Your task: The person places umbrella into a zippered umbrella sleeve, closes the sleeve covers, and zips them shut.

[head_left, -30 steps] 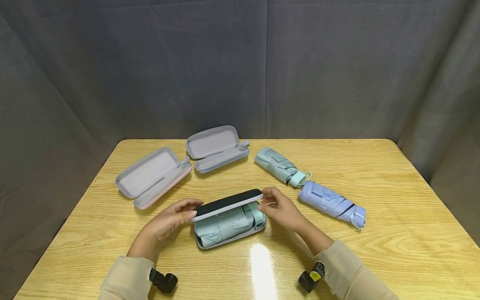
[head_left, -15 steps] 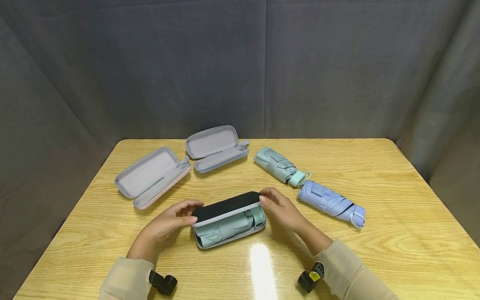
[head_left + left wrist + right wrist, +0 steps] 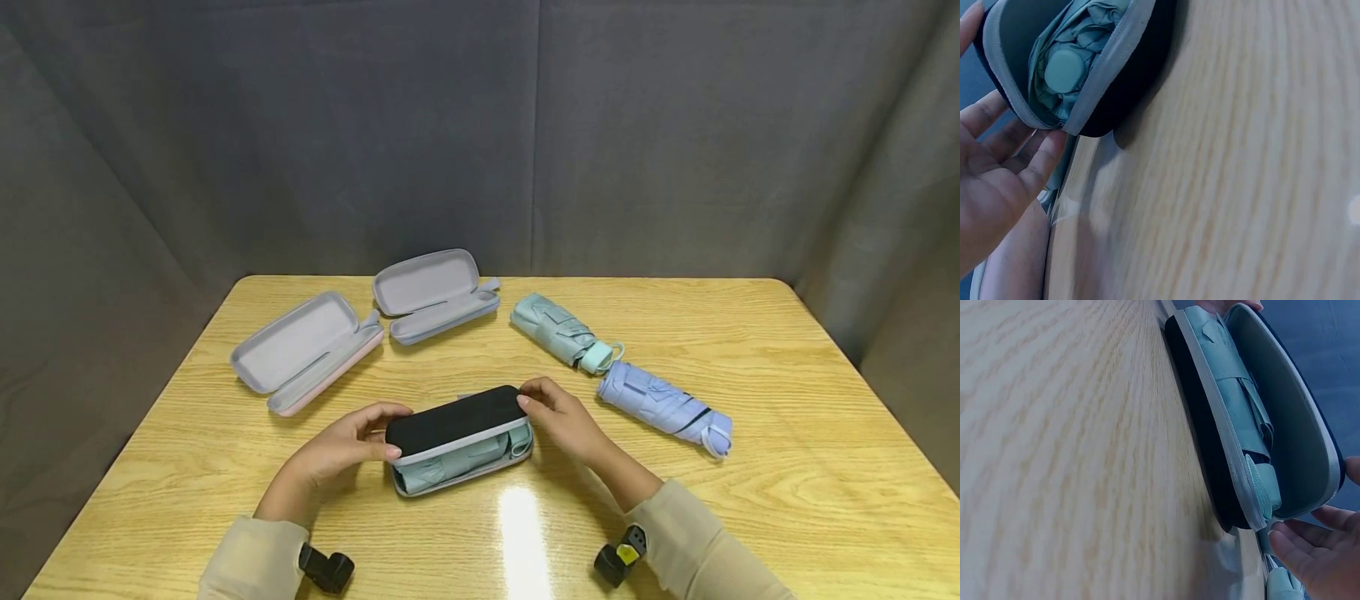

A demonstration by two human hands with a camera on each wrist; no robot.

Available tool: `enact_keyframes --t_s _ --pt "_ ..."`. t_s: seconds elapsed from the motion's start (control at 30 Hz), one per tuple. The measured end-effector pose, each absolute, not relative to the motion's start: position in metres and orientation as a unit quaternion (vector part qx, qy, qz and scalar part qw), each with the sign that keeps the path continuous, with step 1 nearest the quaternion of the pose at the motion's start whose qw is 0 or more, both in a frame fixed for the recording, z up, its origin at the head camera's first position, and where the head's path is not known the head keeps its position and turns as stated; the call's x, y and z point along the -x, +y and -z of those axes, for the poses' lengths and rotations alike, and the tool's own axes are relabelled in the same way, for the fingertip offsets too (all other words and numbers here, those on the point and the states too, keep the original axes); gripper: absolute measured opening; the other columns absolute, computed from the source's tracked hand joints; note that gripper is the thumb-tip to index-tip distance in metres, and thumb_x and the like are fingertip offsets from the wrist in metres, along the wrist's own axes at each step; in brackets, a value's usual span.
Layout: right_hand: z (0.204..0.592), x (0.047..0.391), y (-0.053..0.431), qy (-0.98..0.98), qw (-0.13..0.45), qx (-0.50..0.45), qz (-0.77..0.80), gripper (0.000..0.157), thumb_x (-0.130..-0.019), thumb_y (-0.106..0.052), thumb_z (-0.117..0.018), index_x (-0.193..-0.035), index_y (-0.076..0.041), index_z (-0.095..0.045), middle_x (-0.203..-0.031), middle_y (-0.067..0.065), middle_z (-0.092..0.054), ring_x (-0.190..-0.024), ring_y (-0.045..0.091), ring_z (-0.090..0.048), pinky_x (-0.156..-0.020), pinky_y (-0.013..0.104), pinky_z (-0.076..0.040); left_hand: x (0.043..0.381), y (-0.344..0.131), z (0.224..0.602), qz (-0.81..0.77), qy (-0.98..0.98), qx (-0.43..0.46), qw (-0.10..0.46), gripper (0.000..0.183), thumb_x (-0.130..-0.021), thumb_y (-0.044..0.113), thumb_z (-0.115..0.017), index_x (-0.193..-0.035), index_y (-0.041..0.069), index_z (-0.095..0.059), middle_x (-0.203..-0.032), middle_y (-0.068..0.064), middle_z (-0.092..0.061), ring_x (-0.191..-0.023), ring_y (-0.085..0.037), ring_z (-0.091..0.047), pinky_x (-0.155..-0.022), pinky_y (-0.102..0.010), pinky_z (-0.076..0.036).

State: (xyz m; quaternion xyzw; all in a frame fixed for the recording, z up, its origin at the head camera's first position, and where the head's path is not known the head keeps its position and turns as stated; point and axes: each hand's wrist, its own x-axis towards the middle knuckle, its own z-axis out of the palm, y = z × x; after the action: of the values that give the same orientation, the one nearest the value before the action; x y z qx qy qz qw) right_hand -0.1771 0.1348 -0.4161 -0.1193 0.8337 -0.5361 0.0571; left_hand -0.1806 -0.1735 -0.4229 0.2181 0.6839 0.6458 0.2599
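A black zip case (image 3: 453, 421) with a light grey zip edge lies in front of me, its lid partly lowered. Inside is a folded mint-green umbrella (image 3: 461, 461); its round end (image 3: 1065, 72) faces the left wrist camera, and its strap (image 3: 1259, 487) shows in the right wrist view. My left hand (image 3: 341, 443) holds the lid's left end, thumb at the front edge and fingers behind. At the right end, my right hand (image 3: 564, 423) grips the lid with the thumb on its front corner. A gap remains between lid and base along the front.
Two more cases stand open at the back: a pink one (image 3: 296, 346) to the left and a blue-grey one (image 3: 426, 283) nearer the middle. A folded green umbrella (image 3: 555, 329) and a periwinkle umbrella (image 3: 663, 406) lie end to end at the right. Grey curtain surrounds the table.
Both hands have tipped the black lid down toward the front, so more of its top shows and less of the umbrella inside. The other cases and umbrellas stay put.
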Motion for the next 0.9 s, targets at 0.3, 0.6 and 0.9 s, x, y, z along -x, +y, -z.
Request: enact_keyframes --t_s 0.3,0.6,0.9 --pt "0.4159 0.1763 0.1335 0.842 0.052 0.117 0.524 0.029 -0.086 -0.02 -0.052 -0.108 -0.002 -0.051 -0.103 0.01 -0.055 -0.096 0.025 -0.051 -0.078 0.036 -0.041 0.1771 -0.1701 0.42 -0.623 0.698 -0.226 0.271 0.063 -0.076 0.01 -0.065 -0.128 -0.005 -0.032 -0.129 -0.022 -0.03 -0.11 -0.03 -0.042 -0.082 -0.031 -0.041" --pt "0.4179 0.175 0.1317 0.841 0.066 0.103 0.527 0.031 -0.083 -0.016 -0.056 -0.111 -0.003 -0.05 -0.108 0.013 -0.053 -0.102 0.03 -0.049 -0.079 0.039 -0.042 0.1739 -0.1682 0.4191 -0.604 0.721 -0.223 0.257 0.068 -0.07 0.01 -0.07 -0.128 0.001 -0.035 -0.13 -0.017 -0.033 -0.113 -0.03 -0.038 -0.09 -0.038 -0.033" --pt "0.4237 0.1747 0.1296 0.841 0.057 0.112 0.526 0.035 -0.082 -0.011 -0.058 -0.114 0.0 -0.048 -0.109 0.014 -0.052 -0.103 0.029 -0.048 -0.085 0.036 -0.04 0.173 -0.1667 0.4225 -0.59 0.731 -0.232 0.254 0.066 -0.074 0.009 -0.067 -0.13 -0.001 -0.032 -0.132 -0.016 -0.031 -0.117 -0.031 -0.033 -0.094 -0.044 -0.025"
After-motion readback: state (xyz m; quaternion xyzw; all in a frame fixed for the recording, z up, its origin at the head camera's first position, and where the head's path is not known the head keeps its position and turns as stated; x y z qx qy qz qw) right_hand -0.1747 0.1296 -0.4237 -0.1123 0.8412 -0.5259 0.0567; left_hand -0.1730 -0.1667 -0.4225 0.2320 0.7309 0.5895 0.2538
